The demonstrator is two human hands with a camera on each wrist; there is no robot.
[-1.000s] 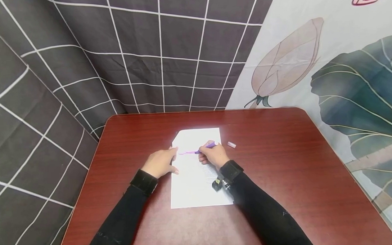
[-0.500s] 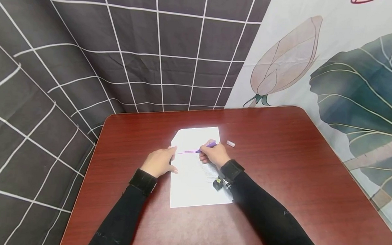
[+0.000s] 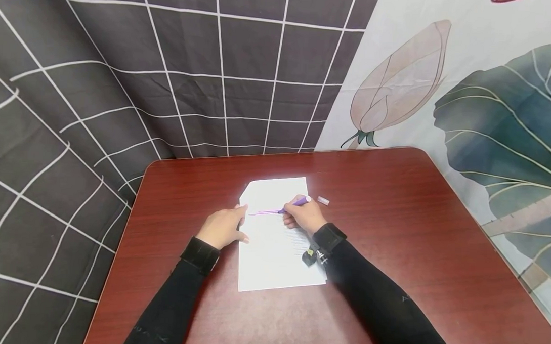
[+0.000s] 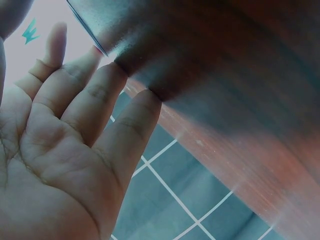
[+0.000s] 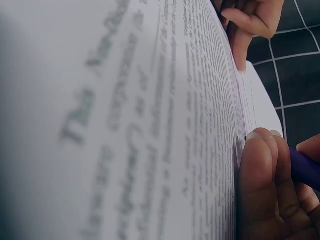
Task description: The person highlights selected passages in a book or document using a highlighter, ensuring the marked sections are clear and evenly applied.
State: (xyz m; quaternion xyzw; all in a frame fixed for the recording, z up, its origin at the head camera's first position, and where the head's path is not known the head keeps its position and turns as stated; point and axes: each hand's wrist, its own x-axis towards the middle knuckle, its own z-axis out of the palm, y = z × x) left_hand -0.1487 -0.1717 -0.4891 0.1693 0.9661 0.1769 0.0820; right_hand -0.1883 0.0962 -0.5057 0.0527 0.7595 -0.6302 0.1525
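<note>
A sheet of white paper (image 3: 272, 263) printed with lines of text lies on the table. My right hand (image 3: 308, 218) rests on its upper right part and pinches a purple marker (image 3: 303, 201), its tip down at the page. Leftward from the tip runs a thin purple line (image 3: 264, 212) across the sheet. In the right wrist view the marker's purple barrel (image 5: 304, 169) shows between fingers and thumb, above large printed text. My left hand (image 3: 221, 228) lies at the paper's left edge, fingers extended and thumb on the sheet; its fingertips (image 4: 150, 100) touch the tabletop.
A small pale cap (image 3: 323, 200) lies just right of the paper. The reddish-brown wooden table (image 3: 392, 221) has rounded far corners. Behind and to the left hangs a dark grid-patterned cloth (image 3: 179, 52), with a flower-printed one (image 3: 397, 85) to the right.
My right hand has slid slightly right with the marker, and the purple line reaches a little further right. The marker's rear end shows more. The left hand stays in place.
</note>
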